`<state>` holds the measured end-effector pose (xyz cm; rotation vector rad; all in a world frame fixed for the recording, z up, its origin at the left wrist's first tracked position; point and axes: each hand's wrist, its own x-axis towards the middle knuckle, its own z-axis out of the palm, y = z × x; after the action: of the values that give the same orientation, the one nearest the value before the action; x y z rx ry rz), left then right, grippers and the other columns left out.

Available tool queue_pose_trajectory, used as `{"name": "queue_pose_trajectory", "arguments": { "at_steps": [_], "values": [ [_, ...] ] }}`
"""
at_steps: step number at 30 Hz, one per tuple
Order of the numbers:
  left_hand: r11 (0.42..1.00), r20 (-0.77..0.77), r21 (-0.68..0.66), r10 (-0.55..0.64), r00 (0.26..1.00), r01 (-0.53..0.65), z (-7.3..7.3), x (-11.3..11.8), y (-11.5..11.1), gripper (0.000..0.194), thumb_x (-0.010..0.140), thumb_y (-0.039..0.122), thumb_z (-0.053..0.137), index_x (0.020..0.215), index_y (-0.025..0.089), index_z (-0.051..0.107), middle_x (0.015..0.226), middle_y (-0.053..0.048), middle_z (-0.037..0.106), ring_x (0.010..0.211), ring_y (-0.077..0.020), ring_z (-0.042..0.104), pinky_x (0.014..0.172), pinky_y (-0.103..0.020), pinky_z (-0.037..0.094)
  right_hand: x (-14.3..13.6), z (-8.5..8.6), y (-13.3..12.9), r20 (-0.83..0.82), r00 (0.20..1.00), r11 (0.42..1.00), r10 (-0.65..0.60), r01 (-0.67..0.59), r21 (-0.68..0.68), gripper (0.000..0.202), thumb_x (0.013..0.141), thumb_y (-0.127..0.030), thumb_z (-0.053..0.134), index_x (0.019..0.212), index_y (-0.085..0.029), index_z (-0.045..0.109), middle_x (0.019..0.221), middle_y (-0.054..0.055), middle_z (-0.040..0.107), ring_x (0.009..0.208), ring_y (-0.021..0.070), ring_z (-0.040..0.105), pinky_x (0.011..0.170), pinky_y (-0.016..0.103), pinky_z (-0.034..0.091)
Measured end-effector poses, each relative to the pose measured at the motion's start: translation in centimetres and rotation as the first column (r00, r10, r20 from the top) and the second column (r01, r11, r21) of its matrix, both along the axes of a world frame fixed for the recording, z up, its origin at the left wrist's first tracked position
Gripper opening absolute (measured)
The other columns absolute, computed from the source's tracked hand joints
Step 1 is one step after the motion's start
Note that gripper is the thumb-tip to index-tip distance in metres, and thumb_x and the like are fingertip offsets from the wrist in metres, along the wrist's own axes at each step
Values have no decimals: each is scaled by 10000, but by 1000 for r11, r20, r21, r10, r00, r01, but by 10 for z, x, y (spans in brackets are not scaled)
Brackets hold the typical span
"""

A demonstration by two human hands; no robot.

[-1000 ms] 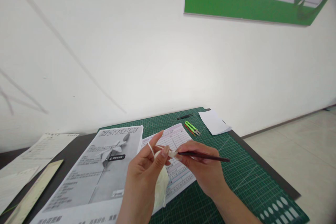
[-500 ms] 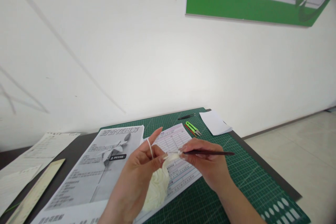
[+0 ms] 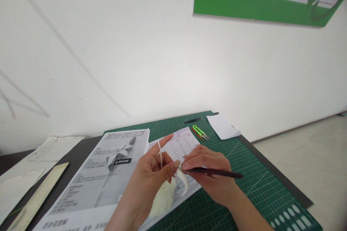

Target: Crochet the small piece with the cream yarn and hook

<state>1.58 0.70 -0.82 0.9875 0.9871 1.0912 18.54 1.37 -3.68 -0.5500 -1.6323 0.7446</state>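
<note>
My left hand [image 3: 154,173] pinches a small cream crocheted strip [image 3: 183,182] between thumb and fingers, its index finger stretched out with a strand of yarn [image 3: 160,151] looped round it. Closed round a dark-handled crochet hook [image 3: 217,171] is my right hand [image 3: 210,168], its fingertips touching the work beside the left thumb. The hook's tip is hidden at the fingertips. The strip hangs down, curved, below both hands. Partly behind my left hand, a cream yarn ball [image 3: 163,198] rests on a printed chart sheet [image 3: 180,144].
A green cutting mat [image 3: 252,177] covers much of the dark table. Green thread snips [image 3: 200,131], black tweezers [image 3: 193,120] and white paper [image 3: 222,126] lie at the back. Left are a printed flower sheet [image 3: 89,173], a ruler [image 3: 40,196] and more papers [image 3: 40,157].
The hook's handle has tilted, its far end now lower. The strip now hangs down between the hands. My left index finger has moved slightly right.
</note>
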Motion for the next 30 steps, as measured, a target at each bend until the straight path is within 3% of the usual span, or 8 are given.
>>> {"name": "queue_pose_trajectory", "arguments": {
  "at_steps": [5,10,14,19,25,28,30],
  "values": [
    [990,144,-21,-133,981,138,-3,-4,1,672,739,214,761,1353,243,490,621,48,557,561,-93,433,549,-245,325,-3,-2,-2,-151,989,988,9,-32,-150,188,720,-81,757,819,-239,769,740,17,720,675,149,640,620,272,496],
    [987,161,13,-163,973,163,-3,-4,0,702,767,188,734,1392,293,434,634,50,537,574,-96,419,537,-247,319,-4,-3,-3,-257,966,949,23,-101,-297,203,688,-90,785,782,-270,773,718,-8,716,664,135,627,610,254,487],
    [974,131,52,-225,965,220,-1,-11,-1,734,798,191,704,1423,367,363,662,52,519,593,-100,415,547,-248,310,-4,-3,-3,-266,963,944,39,-123,-305,197,689,-92,784,779,-268,775,712,-4,717,661,133,623,603,250,484],
    [903,71,61,-428,901,425,3,-32,4,746,810,219,692,1426,431,331,686,54,489,587,-96,388,535,-247,283,-2,-1,-2,-188,982,977,13,-52,-206,210,692,-75,777,805,-251,770,732,15,723,670,149,640,610,266,497],
    [935,-159,212,-253,954,284,-7,-32,10,630,815,449,646,1391,457,390,995,-9,611,855,-176,514,670,-285,387,-1,0,-2,82,996,999,-26,22,47,183,786,-57,677,888,-193,748,801,68,742,726,170,648,680,305,512],
    [958,-225,226,-123,967,174,-5,-25,11,711,718,423,752,1368,383,465,855,-13,658,967,-226,534,739,-305,412,-1,-1,-2,111,993,997,-36,28,70,184,793,-57,668,902,-184,745,814,77,745,741,173,649,685,306,514],
    [982,-231,182,0,973,43,-1,-26,14,545,652,409,803,1168,288,673,790,-19,672,884,-205,547,694,-271,408,0,-2,-1,78,997,1000,-24,23,22,171,780,-68,688,877,-193,752,791,66,743,726,168,647,679,300,514]
  ]
}}
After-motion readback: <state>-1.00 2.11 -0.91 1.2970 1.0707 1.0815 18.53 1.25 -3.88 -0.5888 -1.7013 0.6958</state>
